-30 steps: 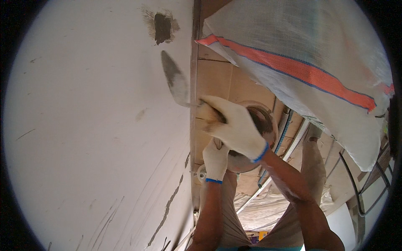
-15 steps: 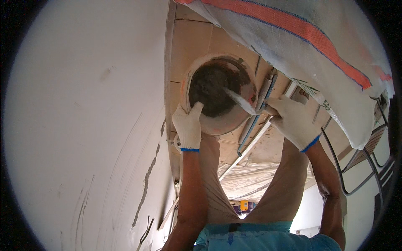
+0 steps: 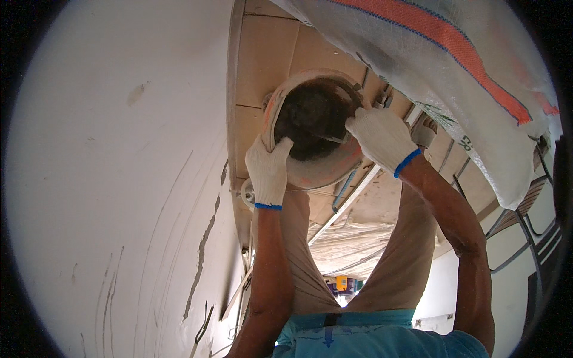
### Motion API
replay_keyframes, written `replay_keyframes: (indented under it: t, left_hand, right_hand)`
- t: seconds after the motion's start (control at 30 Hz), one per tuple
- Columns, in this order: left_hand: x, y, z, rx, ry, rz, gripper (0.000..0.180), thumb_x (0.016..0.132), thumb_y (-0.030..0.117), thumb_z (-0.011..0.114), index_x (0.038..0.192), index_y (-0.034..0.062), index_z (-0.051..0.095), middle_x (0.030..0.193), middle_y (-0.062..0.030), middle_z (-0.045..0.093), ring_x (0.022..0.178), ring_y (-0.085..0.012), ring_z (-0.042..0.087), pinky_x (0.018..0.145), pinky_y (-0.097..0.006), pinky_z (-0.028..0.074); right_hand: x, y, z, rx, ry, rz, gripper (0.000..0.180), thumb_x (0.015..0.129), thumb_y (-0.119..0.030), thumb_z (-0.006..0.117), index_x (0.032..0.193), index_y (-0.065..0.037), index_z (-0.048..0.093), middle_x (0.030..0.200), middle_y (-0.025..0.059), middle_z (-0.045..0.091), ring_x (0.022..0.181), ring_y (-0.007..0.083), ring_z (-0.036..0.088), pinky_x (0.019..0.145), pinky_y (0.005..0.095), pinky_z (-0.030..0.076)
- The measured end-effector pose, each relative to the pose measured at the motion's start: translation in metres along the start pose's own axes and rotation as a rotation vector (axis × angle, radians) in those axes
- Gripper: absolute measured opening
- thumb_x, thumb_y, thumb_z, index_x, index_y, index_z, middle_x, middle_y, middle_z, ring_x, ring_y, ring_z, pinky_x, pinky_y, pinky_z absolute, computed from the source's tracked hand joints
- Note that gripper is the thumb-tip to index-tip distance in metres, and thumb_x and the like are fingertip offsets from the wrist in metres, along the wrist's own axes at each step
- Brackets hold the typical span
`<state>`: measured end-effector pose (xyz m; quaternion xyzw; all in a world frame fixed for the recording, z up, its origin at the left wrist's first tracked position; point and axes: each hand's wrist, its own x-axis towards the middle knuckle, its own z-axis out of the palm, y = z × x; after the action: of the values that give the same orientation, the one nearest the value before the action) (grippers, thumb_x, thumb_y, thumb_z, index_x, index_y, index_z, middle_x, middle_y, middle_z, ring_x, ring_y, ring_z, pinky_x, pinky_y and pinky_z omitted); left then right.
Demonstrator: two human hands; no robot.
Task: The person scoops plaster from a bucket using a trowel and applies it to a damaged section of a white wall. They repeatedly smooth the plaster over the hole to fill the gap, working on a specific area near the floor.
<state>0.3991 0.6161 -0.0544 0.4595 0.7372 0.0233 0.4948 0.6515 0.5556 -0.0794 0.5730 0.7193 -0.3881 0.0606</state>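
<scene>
Both hands wear white knitted cotton gloves with blue cuff bands, matt and nubbly: the left hand (image 3: 268, 171) at seven o'clock of the round, pale plastic bucket (image 3: 319, 173), the right hand (image 3: 382, 137) at three o'clock. The bucket's rim looks smooth but smeared, and its inside is coated with dark grey, wet, lumpy mortar (image 3: 307, 116). At nine o'clock stands a white plastered wall (image 3: 113, 179), matt, with scrape marks and cracks. At one o'clock hangs a white woven plastic sack with an orange stripe (image 3: 453, 71), coarse and slightly glossy. Beige tiles (image 3: 268, 59) look smooth.
</scene>
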Motion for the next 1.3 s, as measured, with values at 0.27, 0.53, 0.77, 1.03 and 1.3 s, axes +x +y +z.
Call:
replay_keyframes:
  t: [0.27,0.53,0.77,1.03,1.3]
  left_hand:
    - [-0.003,0.01,0.0,0.045,0.001,0.02,0.041,0.084,0.024,0.075,0.103,-0.0117,0.068,0.086,-0.0191,0.071,0.078,-0.0233,0.064,0.074,-0.037,0.053]
    - [-0.004,0.012,0.002,0.093,-0.004,0.004,0.042,0.085,0.023,0.075,0.107,-0.0115,0.069,0.087,-0.0195,0.072,0.08,-0.0231,0.068,0.076,-0.037,0.053]
    - [-0.005,0.015,0.002,0.115,0.002,0.017,0.041,0.085,0.022,0.076,0.108,-0.0111,0.07,0.087,-0.0206,0.073,0.081,-0.0238,0.07,0.076,-0.038,0.054]
    - [-0.005,0.017,0.0,0.088,-0.001,-0.027,0.04,0.085,0.021,0.075,0.11,-0.0103,0.07,0.089,-0.0183,0.073,0.081,-0.0241,0.067,0.076,-0.038,0.054]
    - [-0.001,0.004,-0.001,-0.15,0.049,-0.004,0.037,0.087,0.018,0.074,0.111,-0.0107,0.071,0.094,-0.0159,0.075,0.086,-0.0204,0.068,0.081,-0.036,0.054]
  right_hand:
    - [0.011,0.006,0.0,-0.076,-0.077,-0.109,0.019,0.086,-0.01,0.073,0.104,-0.007,0.076,0.095,0.0152,0.072,0.085,0.0318,0.075,0.073,0.0434,0.061]
    - [0.021,-0.003,0.001,-0.081,-0.068,-0.202,0.008,0.084,-0.01,0.073,0.088,-0.007,0.08,0.09,0.0166,0.076,0.086,0.0318,0.077,0.075,0.0441,0.062]
    - [0.032,0.015,0.001,0.085,-0.252,-0.124,0.017,0.086,-0.019,0.073,0.097,-0.01,0.081,0.092,0.0162,0.076,0.089,0.0353,0.076,0.081,0.0494,0.06]
    - [0.026,0.03,-0.015,0.235,-0.394,-0.006,0.018,0.087,-0.023,0.074,0.1,-0.012,0.08,0.091,0.0138,0.075,0.087,0.034,0.074,0.079,0.0487,0.057]
    - [-0.003,0.048,-0.019,0.577,-0.448,0.089,0.035,0.071,-0.008,0.078,0.106,-0.006,0.079,0.085,0.0148,0.073,0.078,0.0281,0.07,0.075,0.0399,0.056]
